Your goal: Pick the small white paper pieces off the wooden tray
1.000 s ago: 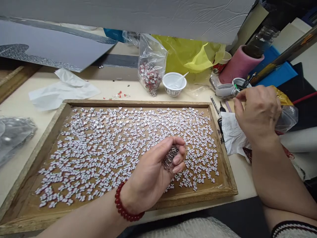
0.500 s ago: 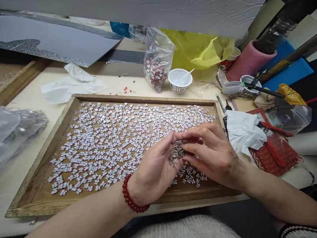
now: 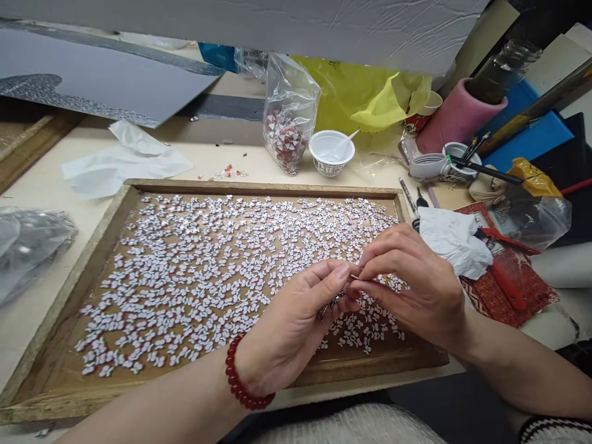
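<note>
My left hand [image 3: 296, 317] is curled around a small heap of silvery metal pins [image 3: 330, 305], mostly hidden by the fingers. Its thumb and forefinger are pressed together at the tip. There they meet the fingertips of my right hand [image 3: 411, 280], which is closed in a pinch with a thin, short metal pin [image 3: 355, 277] between the two hands. Both hands hover over the right part of a wood-framed tray [image 3: 263, 186]. Spread across the tray are many small whitish flat pieces [image 3: 198, 271] with reddish and greenish edges.
Behind the tray stand a clear bag of red and silver pieces [image 3: 284, 139] and a white bowl [image 3: 332, 154] with a spoon. Crumpled tissue [image 3: 456, 240], a red packet [image 3: 531, 290] and pens lie right. Another tissue [image 3: 127, 161] and a plastic bag [image 3: 34, 246] lie left.
My left fingers have closed over the heap of pins, which lay exposed in the palm. My right fingertips have drawn out from the palm and now meet the left thumb and forefinger.
</note>
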`<state>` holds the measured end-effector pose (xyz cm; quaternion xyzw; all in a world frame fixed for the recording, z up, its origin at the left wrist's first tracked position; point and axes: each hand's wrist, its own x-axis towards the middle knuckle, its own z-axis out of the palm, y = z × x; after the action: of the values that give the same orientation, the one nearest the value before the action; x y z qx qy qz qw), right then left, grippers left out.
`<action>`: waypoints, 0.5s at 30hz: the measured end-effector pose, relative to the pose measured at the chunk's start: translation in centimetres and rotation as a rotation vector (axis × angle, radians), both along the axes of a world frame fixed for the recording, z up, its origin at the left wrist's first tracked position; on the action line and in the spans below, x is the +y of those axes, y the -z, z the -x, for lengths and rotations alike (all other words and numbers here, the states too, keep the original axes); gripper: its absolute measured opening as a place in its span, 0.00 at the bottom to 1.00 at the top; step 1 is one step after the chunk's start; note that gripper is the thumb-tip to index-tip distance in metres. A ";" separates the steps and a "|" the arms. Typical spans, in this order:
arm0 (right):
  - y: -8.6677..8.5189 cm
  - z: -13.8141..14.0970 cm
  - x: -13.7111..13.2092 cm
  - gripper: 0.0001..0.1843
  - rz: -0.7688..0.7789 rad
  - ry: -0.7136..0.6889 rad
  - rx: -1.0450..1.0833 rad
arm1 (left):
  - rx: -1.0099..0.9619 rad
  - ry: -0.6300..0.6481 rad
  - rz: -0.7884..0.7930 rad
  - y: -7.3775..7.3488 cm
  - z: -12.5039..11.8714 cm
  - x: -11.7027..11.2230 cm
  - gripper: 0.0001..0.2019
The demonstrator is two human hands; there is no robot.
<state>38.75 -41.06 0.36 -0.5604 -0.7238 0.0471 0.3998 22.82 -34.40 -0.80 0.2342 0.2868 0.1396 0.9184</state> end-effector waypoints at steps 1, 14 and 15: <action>-0.1 -0.1 0.0 0.04 -0.008 0.017 0.003 | 0.009 0.017 -0.015 0.0 0.0 0.0 0.06; -0.2 -0.4 0.1 0.05 -0.044 -0.100 0.038 | -0.022 0.048 -0.059 -0.3 0.1 0.1 0.07; -0.2 -0.4 0.1 0.05 -0.033 -0.096 0.066 | -0.023 0.045 -0.071 -0.4 0.1 0.0 0.07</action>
<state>39.17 -40.99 0.55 -0.5166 -0.7368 0.0727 0.4301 22.69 -34.35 -0.42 0.2716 0.2655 0.1317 0.9156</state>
